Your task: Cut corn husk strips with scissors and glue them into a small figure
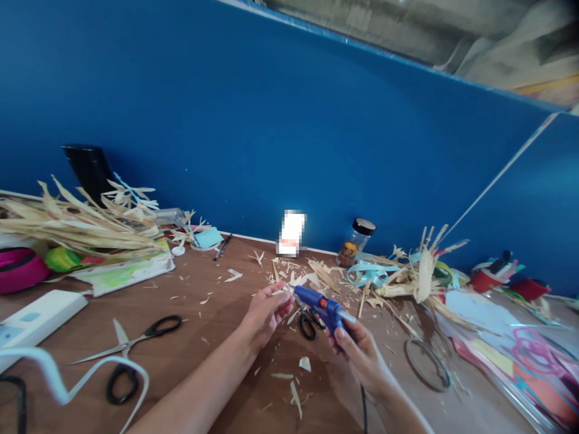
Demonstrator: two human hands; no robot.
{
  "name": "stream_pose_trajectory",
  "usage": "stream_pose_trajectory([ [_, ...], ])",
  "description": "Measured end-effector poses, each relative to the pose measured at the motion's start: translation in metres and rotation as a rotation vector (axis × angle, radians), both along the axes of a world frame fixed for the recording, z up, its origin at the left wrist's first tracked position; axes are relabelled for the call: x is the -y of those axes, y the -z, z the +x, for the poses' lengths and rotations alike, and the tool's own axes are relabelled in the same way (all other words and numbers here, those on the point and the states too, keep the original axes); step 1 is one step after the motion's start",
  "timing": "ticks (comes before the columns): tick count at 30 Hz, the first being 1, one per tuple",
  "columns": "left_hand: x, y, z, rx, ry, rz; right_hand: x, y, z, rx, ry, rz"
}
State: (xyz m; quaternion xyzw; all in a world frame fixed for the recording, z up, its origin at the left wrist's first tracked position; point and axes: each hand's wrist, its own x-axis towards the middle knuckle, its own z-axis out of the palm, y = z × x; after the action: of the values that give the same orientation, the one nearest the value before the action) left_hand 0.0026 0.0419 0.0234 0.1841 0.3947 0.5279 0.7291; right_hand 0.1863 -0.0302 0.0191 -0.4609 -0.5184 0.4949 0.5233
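Note:
My right hand [355,346] is wrapped round the grip of a blue glue gun [319,303], whose tip points left. My left hand [270,310] is closed in a pinch on a small pale husk piece [287,290], right at the nozzle. Fingers partly hide that piece, and I cannot tell whether the nozzle touches it. Black-handled scissors [307,326] lie just under the glue gun, partly covered by it. Scattered husk scraps [325,274] lie behind both hands on the brown table [217,374]. A dark cord runs down from the right hand.
Open scissors [124,346] and a white power strip [40,319] lie at left, before dried husks [81,223]. A lidded jar [355,241] and a blurred-out bright screen [292,232] stand near the blue partition [271,120]. Right are a husk figure [424,274] and a tape ring [427,364].

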Motion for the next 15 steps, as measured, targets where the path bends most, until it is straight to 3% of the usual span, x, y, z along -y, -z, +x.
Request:
stream_pose_trajectory([
  [15,-0.0026,0.0033,-0.0003,-0.002,-0.011,-0.005,0.0009,-0.0018,0.0013,-0.017,0.001,-0.013],
])
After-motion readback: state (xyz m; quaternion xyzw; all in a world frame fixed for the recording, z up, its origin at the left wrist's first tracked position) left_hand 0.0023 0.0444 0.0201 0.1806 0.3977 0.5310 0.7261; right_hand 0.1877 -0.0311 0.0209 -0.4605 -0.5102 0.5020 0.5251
